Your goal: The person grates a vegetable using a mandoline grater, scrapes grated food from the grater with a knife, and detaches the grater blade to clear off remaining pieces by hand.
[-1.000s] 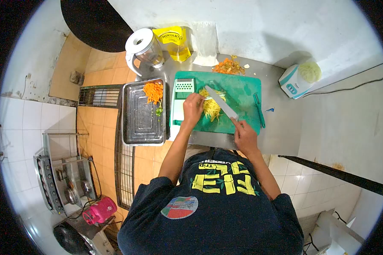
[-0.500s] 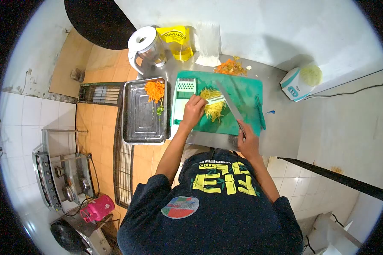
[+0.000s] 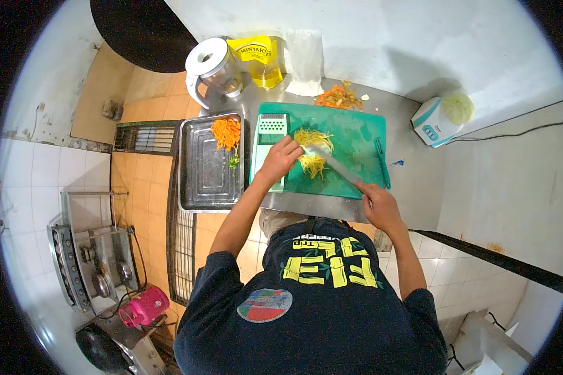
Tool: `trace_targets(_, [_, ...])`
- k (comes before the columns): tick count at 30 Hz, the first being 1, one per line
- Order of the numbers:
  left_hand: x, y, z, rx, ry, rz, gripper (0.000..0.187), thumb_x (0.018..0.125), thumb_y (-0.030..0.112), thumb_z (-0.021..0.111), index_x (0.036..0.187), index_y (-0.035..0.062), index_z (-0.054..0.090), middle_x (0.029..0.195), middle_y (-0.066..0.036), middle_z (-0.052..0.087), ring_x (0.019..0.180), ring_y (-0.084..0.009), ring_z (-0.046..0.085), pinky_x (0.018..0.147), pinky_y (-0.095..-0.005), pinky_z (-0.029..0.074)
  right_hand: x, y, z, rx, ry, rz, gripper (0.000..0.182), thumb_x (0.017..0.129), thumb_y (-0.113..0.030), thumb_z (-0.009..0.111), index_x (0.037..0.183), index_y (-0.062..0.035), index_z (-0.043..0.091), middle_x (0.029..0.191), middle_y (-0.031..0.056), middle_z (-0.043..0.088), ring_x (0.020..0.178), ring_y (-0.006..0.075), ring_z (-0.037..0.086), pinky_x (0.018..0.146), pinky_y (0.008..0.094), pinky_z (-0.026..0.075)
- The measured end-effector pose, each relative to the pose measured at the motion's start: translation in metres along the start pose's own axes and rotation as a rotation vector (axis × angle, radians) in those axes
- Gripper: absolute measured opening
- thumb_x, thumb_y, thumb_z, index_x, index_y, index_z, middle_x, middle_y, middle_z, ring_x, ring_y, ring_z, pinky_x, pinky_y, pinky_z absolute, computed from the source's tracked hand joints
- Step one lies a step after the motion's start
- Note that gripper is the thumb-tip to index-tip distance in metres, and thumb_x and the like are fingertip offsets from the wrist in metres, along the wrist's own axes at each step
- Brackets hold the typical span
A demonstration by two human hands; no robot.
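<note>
My right hand point(image 3: 379, 206) is closed round the handle of a knife point(image 3: 336, 165), whose blade points up and left over a green cutting board point(image 3: 356, 134). The blade's tip lies against a small pale-green piece point(image 3: 309, 150) held in the fingers of my left hand point(image 3: 281, 160). Thin yellow strips point(image 3: 313, 165) are heaped on the board around that piece. A pale green grater point(image 3: 273, 125) lies at the board's left side, beside my left hand. A green-handled tool point(image 3: 382, 164) rests near the right edge.
Left of the board, a metal tray point(image 3: 209, 203) holds orange shreds point(image 3: 226, 133) and green bits. Behind stand a blender jug point(image 3: 214, 69), a yellow pouch point(image 3: 256, 59) and orange peelings point(image 3: 339, 97). A scale point(image 3: 433, 125) bearing a round green vegetable point(image 3: 458, 109) stands at right.
The knife has swung down and left, its tip now at the piece in my left hand. My right hand has moved slightly right and down.
</note>
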State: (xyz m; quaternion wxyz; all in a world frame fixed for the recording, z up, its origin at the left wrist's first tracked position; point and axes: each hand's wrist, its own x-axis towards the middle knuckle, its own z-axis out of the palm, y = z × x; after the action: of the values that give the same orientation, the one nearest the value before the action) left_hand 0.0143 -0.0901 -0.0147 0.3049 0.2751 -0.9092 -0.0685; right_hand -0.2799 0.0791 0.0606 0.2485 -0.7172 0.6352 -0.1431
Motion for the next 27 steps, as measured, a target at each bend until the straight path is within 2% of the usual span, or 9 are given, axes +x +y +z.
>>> trace_targets(3, [0.006, -0.005, -0.003, 0.011, -0.014, 0.049, 0.019, 0.067, 0.001, 0.064, 0.083, 0.0076, 0.055, 0.081, -0.007, 0.050, 0.082, -0.0258, 0.053, 0.070, -0.0363, 0.049, 0.003, 0.000, 0.003, 0.186, 0.223, 0.004, 0.039, 0.092, -0.003, 0.053, 0.129, -0.0095, 0.059, 0.102, 0.0164, 0.067, 0.084, 0.0310, 0.066, 0.072, 0.0378, 0.052])
trace_targets(6, [0.001, -0.006, -0.005, 0.020, -0.023, 0.034, 0.020, 0.067, 0.002, 0.064, 0.084, 0.0070, 0.055, 0.083, -0.007, 0.051, 0.083, -0.0271, 0.054, 0.071, -0.0370, 0.049, 0.003, -0.012, -0.003, 0.380, 0.327, 0.081, 0.039, 0.091, -0.003, 0.054, 0.129, -0.0106, 0.060, 0.096, 0.0153, 0.066, 0.077, 0.0302, 0.064, 0.069, 0.0379, 0.051])
trace_targets(9, [0.000, -0.012, -0.001, 0.004, -0.046, 0.045, 0.025, 0.066, 0.003, 0.065, 0.089, 0.0063, 0.057, 0.088, -0.009, 0.054, 0.088, -0.0297, 0.055, 0.073, -0.0385, 0.050, -0.001, -0.004, -0.007, -0.084, 0.026, -0.066, 0.039, 0.091, -0.003, 0.055, 0.130, -0.0118, 0.060, 0.095, 0.0153, 0.064, 0.071, 0.0289, 0.061, 0.067, 0.0361, 0.050])
trace_targets(11, [-0.003, -0.014, 0.004, -0.002, -0.046, 0.065, 0.025, 0.066, 0.003, 0.065, 0.090, 0.0063, 0.058, 0.088, -0.009, 0.054, 0.089, -0.0294, 0.056, 0.073, -0.0382, 0.050, -0.002, -0.007, -0.005, 0.078, 0.088, -0.015, 0.041, 0.091, -0.003, 0.055, 0.131, -0.0120, 0.059, 0.092, 0.0147, 0.063, 0.070, 0.0296, 0.059, 0.066, 0.0371, 0.050])
trace_targets(15, [0.004, -0.002, -0.010, 0.011, 0.018, 0.029, 0.015, 0.069, 0.002, 0.062, 0.081, 0.0063, 0.055, 0.081, -0.007, 0.050, 0.082, -0.0260, 0.054, 0.071, -0.0364, 0.049, 0.002, -0.026, -0.012, 0.341, 0.226, 0.096, 0.044, 0.090, -0.003, 0.055, 0.132, -0.0130, 0.059, 0.084, 0.0144, 0.059, 0.069, 0.0299, 0.059, 0.064, 0.0382, 0.049])
trace_targets(18, [0.007, -0.002, -0.009, 0.003, 0.020, 0.049, 0.015, 0.069, 0.003, 0.062, 0.081, 0.0063, 0.055, 0.081, -0.007, 0.050, 0.083, -0.0259, 0.054, 0.071, -0.0363, 0.049, -0.001, -0.011, -0.006, -0.031, 0.024, -0.062, 0.044, 0.090, -0.007, 0.053, 0.133, -0.0143, 0.057, 0.090, 0.0183, 0.061, 0.076, 0.0367, 0.062, 0.066, 0.0473, 0.051])
trace_targets(24, [0.001, -0.001, -0.008, 0.033, 0.013, 0.041, 0.016, 0.068, 0.004, 0.062, 0.082, 0.0067, 0.054, 0.082, -0.007, 0.051, 0.084, -0.0255, 0.055, 0.071, -0.0363, 0.050, 0.000, -0.019, -0.008, 0.204, 0.178, 0.042, 0.046, 0.090, -0.008, 0.053, 0.135, -0.0171, 0.056, 0.089, 0.0166, 0.061, 0.075, 0.0356, 0.062, 0.066, 0.0470, 0.051])
trace_targets(27, [0.005, 0.000, -0.007, 0.032, 0.010, 0.070, 0.016, 0.068, 0.005, 0.062, 0.082, 0.0072, 0.054, 0.082, -0.006, 0.051, 0.085, -0.0252, 0.055, 0.071, -0.0361, 0.050, -0.003, -0.022, -0.013, -0.111, 0.014, -0.077, 0.045, 0.089, -0.002, 0.055, 0.133, -0.0121, 0.058, 0.083, 0.0146, 0.059, 0.069, 0.0312, 0.059, 0.064, 0.0400, 0.048])
